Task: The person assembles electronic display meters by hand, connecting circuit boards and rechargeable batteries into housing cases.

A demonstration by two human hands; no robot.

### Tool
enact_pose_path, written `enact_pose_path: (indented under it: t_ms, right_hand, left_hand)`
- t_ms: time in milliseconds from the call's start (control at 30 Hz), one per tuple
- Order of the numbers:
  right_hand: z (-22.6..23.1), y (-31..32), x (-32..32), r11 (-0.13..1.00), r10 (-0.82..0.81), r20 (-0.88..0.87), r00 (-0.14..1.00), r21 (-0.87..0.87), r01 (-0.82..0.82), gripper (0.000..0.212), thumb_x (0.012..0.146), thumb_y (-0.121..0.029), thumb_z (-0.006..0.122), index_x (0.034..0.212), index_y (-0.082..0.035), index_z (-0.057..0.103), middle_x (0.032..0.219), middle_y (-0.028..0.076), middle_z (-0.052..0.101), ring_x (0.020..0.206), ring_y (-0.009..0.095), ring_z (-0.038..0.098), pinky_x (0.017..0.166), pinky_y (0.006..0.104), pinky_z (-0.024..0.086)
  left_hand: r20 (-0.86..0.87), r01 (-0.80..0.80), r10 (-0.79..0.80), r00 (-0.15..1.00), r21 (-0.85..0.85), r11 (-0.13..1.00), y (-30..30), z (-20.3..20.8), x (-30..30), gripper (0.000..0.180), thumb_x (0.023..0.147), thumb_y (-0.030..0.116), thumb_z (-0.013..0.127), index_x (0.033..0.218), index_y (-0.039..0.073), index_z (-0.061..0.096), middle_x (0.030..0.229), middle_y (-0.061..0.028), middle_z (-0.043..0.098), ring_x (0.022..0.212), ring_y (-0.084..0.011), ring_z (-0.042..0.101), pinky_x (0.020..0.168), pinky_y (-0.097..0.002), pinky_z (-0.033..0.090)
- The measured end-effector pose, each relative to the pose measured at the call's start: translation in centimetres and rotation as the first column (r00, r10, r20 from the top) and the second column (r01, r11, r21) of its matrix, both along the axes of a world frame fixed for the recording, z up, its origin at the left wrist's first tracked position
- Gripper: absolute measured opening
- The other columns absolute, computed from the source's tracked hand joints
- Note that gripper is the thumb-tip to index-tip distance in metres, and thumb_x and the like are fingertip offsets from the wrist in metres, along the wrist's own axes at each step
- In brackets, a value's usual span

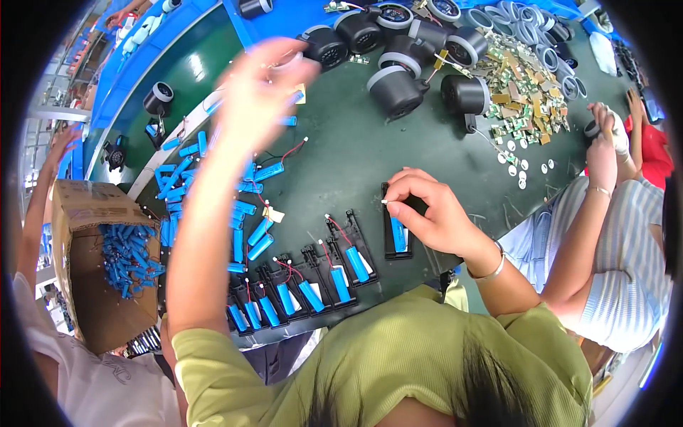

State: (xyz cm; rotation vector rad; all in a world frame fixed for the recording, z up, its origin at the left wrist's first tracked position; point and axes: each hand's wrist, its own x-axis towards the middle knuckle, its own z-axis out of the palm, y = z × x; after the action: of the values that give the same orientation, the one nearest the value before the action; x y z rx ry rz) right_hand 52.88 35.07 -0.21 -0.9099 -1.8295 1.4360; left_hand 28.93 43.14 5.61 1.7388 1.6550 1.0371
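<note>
Near the table's front edge, my right hand [430, 206] pinches a small white plug [385, 202] between thumb and finger. Below the fingers lies a black plastic holder [390, 248] with a blue cylindrical battery [399, 233] in it. My left arm stretches far across the table, and my left hand [267, 78] is smeared by motion close to the black round housings [325, 47]; whether it holds anything is unclear. Left of the right hand stands a row of black holders [351, 226] with blue batteries [357, 264], several with red wires and white plugs.
Loose blue batteries [173, 181] lie under and beside my left arm. A cardboard box [89, 277] of batteries is at the left. Grey rings [526, 32], small circuit boards [530, 89] and white discs [523, 174] cover the far right. People sit on both sides.
</note>
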Motion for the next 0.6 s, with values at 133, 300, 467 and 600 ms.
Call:
enact_pose_path:
  t_ms: [133, 300, 467, 600]
  right_hand:
    - [0.9, -0.3, -0.1, 0.993, -0.046, 0.017, 0.999, 0.112, 0.043, 0.006, 0.077, -0.002, 0.059, 0.082, 0.0, 0.057, 0.081, 0.008, 0.054, 0.074, 0.018, 0.053, 0.065, 0.0272, 0.044]
    - [1.2, -1.3, 1.5, 0.99, -0.128, 0.029, 0.991, 0.07, 0.125, 0.007, 0.074, 0.004, 0.058, 0.08, 0.001, 0.055, 0.082, 0.008, 0.054, 0.075, 0.015, 0.051, 0.069, 0.024, 0.042]
    - [1.2, -1.7, 2.6, 0.989, -0.146, 0.0, 0.989, 0.008, 0.146, 0.008, 0.074, 0.005, 0.058, 0.08, 0.002, 0.054, 0.082, 0.007, 0.054, 0.074, 0.013, 0.05, 0.068, 0.0227, 0.041]
    - [0.9, -1.2, 3.5, 0.987, -0.158, -0.001, 0.987, 0.04, 0.158, 0.007, 0.074, 0.004, 0.057, 0.081, 0.002, 0.055, 0.082, 0.007, 0.054, 0.074, 0.013, 0.051, 0.069, 0.023, 0.041]
  left_hand:
    - [-0.387, 0.359, -0.246, 0.889, 0.254, 0.898, 0.8, -3.3, 7.2, 0.066, 0.061, 0.036, 0.073, 0.108, -0.002, 0.046, 0.103, -0.019, 0.052, 0.094, -0.0342, 0.053, 0.08, -0.0409, 0.044]
    - [-0.443, 0.189, -0.076, 0.893, 0.216, 0.958, -0.1, -4.9, 9.2, 0.065, 0.063, 0.021, 0.073, 0.113, -0.005, 0.039, 0.104, -0.0193, 0.046, 0.089, -0.0349, 0.052, 0.077, -0.0403, 0.045]
    - [-0.678, 0.311, 0.072, 0.732, 0.426, 0.849, -5.6, -4.5, 5.8, 0.047, 0.065, 0.014, 0.063, 0.108, 0.001, 0.049, 0.098, -0.0106, 0.052, 0.093, -0.027, 0.051, 0.08, -0.0369, 0.043]
    - [-0.84, 0.528, 0.089, 0.535, 0.416, 0.74, -8.0, -5.4, 4.0, 0.036, 0.069, 0.014, 0.053, 0.104, 0.008, 0.054, 0.096, -0.0051, 0.052, 0.09, -0.0206, 0.05, 0.083, -0.0375, 0.042]
